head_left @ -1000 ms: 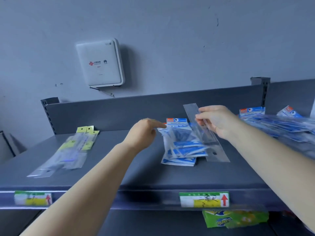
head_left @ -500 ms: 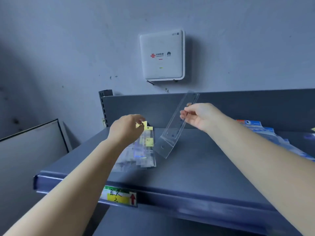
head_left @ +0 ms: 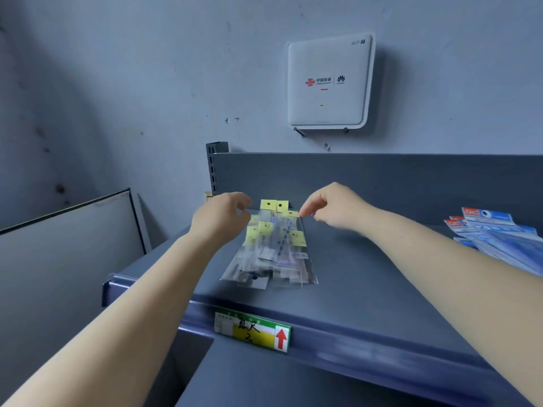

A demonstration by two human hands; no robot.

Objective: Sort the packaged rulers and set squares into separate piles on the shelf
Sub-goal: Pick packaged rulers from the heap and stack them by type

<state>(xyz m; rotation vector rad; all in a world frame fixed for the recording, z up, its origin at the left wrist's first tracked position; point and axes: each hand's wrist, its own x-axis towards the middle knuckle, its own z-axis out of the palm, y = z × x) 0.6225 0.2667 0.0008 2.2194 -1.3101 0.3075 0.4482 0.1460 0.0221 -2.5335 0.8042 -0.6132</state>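
At shelf [head_left: 367,289], left end | right hand [head_left: 332,207] pinches top ruler packet's [head_left: 289,248] corner on ruler pile [head_left: 270,254] | left hand [head_left: 221,215] curled, empty | step: squaring pile; next: release, fetch from set-square pile [head_left: 496,233], well apart rightward.

A grey metal shelf [head_left: 367,277] carries a ruler pile [head_left: 273,254] of clear, yellow-tagged packets near its left end, and blue packets [head_left: 496,236] well apart at right.

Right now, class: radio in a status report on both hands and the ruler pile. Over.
Left hand curled at ruler pile, contact unclear. Right hand pinching top packet's corner. Set squares stacked far right. Nothing in the way.
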